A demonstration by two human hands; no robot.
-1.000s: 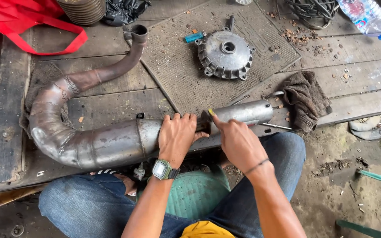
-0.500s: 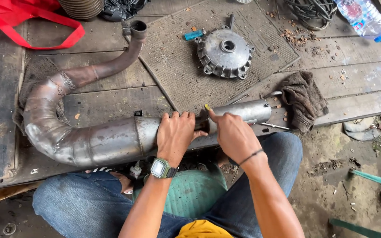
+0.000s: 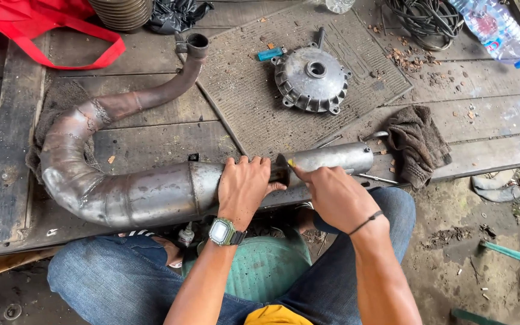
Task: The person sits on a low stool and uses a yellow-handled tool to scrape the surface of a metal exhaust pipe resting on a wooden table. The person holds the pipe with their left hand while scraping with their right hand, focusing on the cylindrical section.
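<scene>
A long curved metal exhaust pipe (image 3: 121, 195) lies across the wooden floor in front of my knees. My left hand (image 3: 245, 186), with a watch on the wrist, grips the pipe where its fat body narrows. Just to the right, my right hand (image 3: 332, 195) is closed on a small tool with a yellow tip (image 3: 290, 162), pressed against the joint before the silver tail section (image 3: 335, 157).
A round finned metal drum cover (image 3: 312, 78) and a blue lighter (image 3: 270, 54) sit on a ribbed mat (image 3: 242, 96). A dirty rag (image 3: 416, 144) lies right of the pipe. Red bag (image 3: 37, 24), plastic bottle (image 3: 495, 27) and coiled cable (image 3: 419, 18) lie along the far edge.
Both hands stay on the pipe joint. My right hand has shifted slightly with the yellow-tipped tool; the view has moved a little.
</scene>
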